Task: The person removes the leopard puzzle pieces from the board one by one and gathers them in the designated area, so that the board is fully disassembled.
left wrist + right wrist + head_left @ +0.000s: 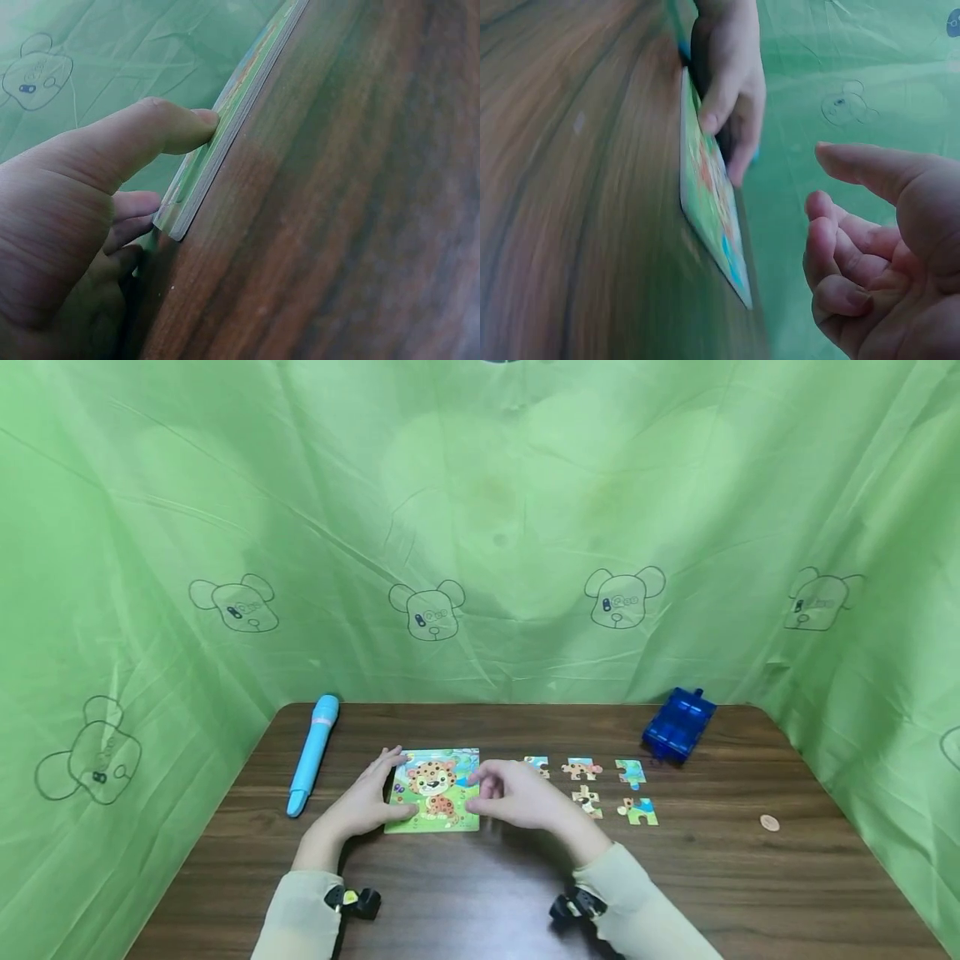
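Dark wood table point(750, 893) under green sheeting point(480, 527), left hand point(365, 806) fingers gripping puzzle board point(435, 792), right hand point(517, 797) loosely open above

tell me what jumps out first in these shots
A square leopard picture puzzle board lies mid-table, the left hand steadying its left edge while the right hand hovers empty at its right. Five loose cardboard puzzle pieces lie right of it; a light blue plastic pen lies far left.
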Demonstrator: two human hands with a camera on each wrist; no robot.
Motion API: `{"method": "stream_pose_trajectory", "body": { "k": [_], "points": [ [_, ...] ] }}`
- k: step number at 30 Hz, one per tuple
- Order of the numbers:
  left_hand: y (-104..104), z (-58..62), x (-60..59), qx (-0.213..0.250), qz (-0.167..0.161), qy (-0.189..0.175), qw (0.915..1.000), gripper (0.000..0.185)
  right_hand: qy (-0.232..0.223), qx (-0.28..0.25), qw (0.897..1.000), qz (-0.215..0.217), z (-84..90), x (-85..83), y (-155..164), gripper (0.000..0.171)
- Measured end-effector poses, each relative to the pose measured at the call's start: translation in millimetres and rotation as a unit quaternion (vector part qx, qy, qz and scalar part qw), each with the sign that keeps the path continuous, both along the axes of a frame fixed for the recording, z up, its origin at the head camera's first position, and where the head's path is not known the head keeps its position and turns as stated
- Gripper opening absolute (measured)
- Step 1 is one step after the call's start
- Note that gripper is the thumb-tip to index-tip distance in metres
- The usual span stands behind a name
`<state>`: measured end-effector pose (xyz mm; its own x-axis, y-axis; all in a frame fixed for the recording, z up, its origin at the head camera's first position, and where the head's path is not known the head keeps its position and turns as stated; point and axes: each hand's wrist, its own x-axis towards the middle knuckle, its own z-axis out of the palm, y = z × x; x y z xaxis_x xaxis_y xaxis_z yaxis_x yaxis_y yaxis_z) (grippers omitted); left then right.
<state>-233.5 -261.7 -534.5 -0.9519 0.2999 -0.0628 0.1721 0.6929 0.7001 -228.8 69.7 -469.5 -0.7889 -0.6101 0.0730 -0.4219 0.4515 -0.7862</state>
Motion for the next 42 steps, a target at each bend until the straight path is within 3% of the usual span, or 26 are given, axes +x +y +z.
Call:
{"method": "stream_pose_trajectory", "body": {
  "k": [7,12,23,30,34,42],
  "points": [
    [-1,0.9,-2.4,-0.001,0.002,-0.006,1.0000,0.107,-0.013,-0.032,0.999,-0.037,-14.7,-10.8,-54,0.038],
    [-4,0.1,-1.0,-0.004,0.000,-0.004,1.0000,0.106,-0.028,-0.021,0.997,-0.071,-34.4,-15.9,-83,0.037],
    [-2,1.3,-0.3,0.006,-0.003,0.001,1.0000,0.105,-0.055,-0.004,0.992,-0.111,-46.8,-22.1,-102,0.046],
    [-3,2.0,-0.7,0.000,-0.006,0.005,1.0000,0.106,-0.065,0.020,0.994,-0.083,-46.1,-25.4,-101,0.060],
    [-4,0.8,-0.3,0.003,-0.011,0.008,0.9999,0.107,-0.081,0.019,0.995,-0.061,-44.9,-26.7,-98,0.060],
    [-6,-0.6,-1.2,0.003,-0.023,0.010,0.9997,0.112,-0.088,0.020,0.994,-0.060,-41.5,-27.0,-97,0.060]
  ]
}}
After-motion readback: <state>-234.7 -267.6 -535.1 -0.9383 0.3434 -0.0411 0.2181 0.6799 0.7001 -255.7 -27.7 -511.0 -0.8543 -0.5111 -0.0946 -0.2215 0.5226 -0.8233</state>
